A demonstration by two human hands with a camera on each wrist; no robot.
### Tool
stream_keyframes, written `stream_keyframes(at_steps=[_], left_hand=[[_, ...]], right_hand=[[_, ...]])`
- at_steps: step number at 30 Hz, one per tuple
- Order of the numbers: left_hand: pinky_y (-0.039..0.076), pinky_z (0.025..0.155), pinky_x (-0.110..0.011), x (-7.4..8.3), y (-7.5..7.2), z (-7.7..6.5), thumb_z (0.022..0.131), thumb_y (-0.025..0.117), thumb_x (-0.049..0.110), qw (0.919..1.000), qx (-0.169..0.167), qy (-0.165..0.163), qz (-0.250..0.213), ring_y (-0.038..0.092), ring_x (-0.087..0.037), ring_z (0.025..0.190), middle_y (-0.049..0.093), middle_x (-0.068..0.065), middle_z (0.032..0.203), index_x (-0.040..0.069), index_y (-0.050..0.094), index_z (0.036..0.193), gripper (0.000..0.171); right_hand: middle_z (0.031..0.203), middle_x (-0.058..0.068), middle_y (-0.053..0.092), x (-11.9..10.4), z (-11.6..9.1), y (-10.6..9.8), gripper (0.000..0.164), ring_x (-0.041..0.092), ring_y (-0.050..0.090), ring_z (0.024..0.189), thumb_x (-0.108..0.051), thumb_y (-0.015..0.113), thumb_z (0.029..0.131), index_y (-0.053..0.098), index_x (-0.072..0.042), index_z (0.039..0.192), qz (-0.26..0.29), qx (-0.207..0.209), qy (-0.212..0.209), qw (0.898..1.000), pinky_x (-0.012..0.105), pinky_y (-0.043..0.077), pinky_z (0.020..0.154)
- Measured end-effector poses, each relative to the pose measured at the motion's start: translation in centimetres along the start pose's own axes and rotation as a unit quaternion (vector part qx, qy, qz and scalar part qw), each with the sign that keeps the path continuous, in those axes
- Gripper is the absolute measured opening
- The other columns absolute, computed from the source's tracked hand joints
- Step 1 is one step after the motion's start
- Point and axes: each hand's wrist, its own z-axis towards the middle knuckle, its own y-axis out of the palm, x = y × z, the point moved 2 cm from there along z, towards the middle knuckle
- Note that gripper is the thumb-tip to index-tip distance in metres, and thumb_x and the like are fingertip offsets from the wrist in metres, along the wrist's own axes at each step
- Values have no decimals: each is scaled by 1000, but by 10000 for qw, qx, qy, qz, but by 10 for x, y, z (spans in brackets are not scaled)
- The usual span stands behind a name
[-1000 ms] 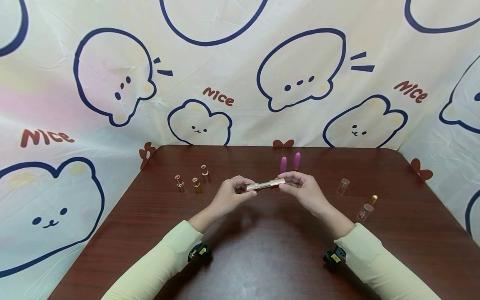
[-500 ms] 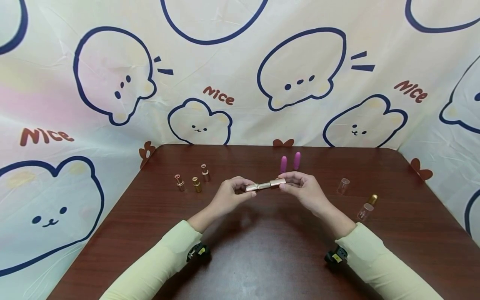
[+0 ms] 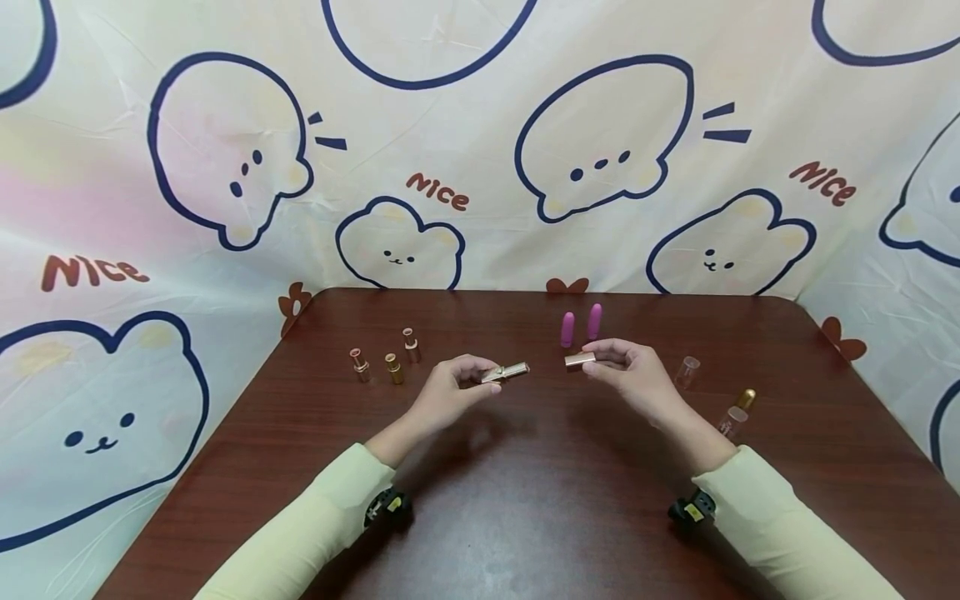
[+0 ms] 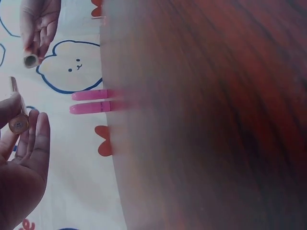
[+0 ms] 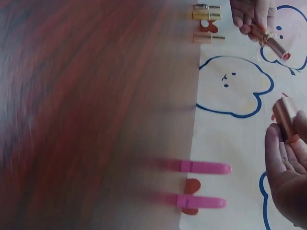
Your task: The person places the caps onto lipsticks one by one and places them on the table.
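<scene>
My left hand [image 3: 446,396] pinches a rose-gold lipstick [image 3: 513,372] by its base, above the middle of the table. Its uncapped end points right, and a reddish tip shows on the lipstick [image 5: 283,53] in the right wrist view. Across a small gap, my right hand [image 3: 633,379] holds the matching cap [image 3: 578,361] between thumb and fingers. The left wrist view looks into the hollow end of that cap [image 4: 30,61], which faces the lipstick. Both pieces are held in the air, apart from each other.
Three uncapped lipsticks [image 3: 360,367] stand at the left of the brown table [image 3: 495,517]. Two magenta tubes [image 3: 567,330] stand upright at the back. On the right are a clear cap [image 3: 686,373], another clear piece [image 3: 732,422] and a gold cap [image 3: 746,399]. A patterned cloth [image 3: 495,150] hangs behind.
The cap has come off the lipstick. My right hand has moved right with the cap, and my left hand has shifted slightly left with the lipstick.
</scene>
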Motion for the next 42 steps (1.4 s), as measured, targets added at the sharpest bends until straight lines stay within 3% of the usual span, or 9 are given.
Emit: stream_keyframes(at_steps=[4, 8, 15, 23, 30, 35, 38, 42], left_hand=[[44, 61, -23, -1, -1, -1, 77, 67, 7, 10000, -30, -69, -55, 55, -23, 75, 61, -12, 84, 0, 62, 98, 22], [45, 63, -25, -4, -4, -2, 78, 67, 8, 9996, 12, -264, -89, 55, -20, 76, 61, -10, 84, 2, 63, 98, 21], [46, 61, -28, -35, -8, 1, 76, 70, 23, 9994, 194, -278, -110, 55, -16, 74, 60, -2, 82, 13, 65, 95, 22], [47, 61, -28, -36, -14, -2, 76, 70, 21, 9985, 256, -426, -231, 55, -17, 74, 61, -3, 82, 12, 64, 95, 22], [47, 62, -29, -19, -16, -7, 78, 67, 10, 9975, 138, -436, -537, 55, -22, 74, 61, -11, 83, 2, 62, 96, 20], [46, 61, -28, -28, -16, -5, 77, 68, 10, 9974, 199, -399, -575, 55, -21, 72, 61, -10, 81, 3, 62, 95, 20], [46, 61, -28, -38, -15, -3, 77, 69, 14, 9975, 252, -398, -520, 55, -19, 71, 60, -7, 81, 6, 62, 95, 21], [46, 61, -28, -40, -15, -3, 77, 69, 18, 9978, 261, -372, -489, 54, -20, 71, 60, -7, 81, 7, 62, 95, 22]], right_hand=[[95, 9, 63, 0, 0, -13, 35, 18, 60, 85, -29, 68, 77, 61, -7, 104, -862, 116, 16, 9962, 24, 49, 69], [94, 7, 63, 0, -2, -29, 35, 18, 59, 84, -33, 67, 77, 61, -11, 103, -1632, 181, 209, 9862, 28, 49, 69], [92, 8, 62, 5, -9, -62, 30, 23, 57, 82, -29, 65, 80, 61, -9, 102, -2651, -33, 543, 9627, 34, 48, 68], [88, 11, 61, 2, -20, -99, 29, 23, 56, 74, -23, 63, 82, 59, -2, 101, -3257, -144, 754, 9423, 34, 47, 60], [83, 11, 61, 7, -26, -117, 25, 24, 54, 70, -20, 66, 79, 63, 0, 93, -3945, -93, 918, 9142, 37, 45, 58], [80, 13, 62, 9, -27, -125, 30, 24, 55, 68, -20, 67, 77, 61, 4, 94, -4107, -70, 1059, 9056, 39, 45, 57], [80, 13, 62, 11, -26, -130, 29, 24, 55, 66, -19, 67, 78, 61, 5, 94, -4138, -9, 1136, 9033, 38, 45, 55], [79, 14, 62, 14, -24, -133, 29, 23, 55, 65, -17, 67, 77, 61, 5, 94, -4170, 17, 1170, 9013, 38, 47, 54]])
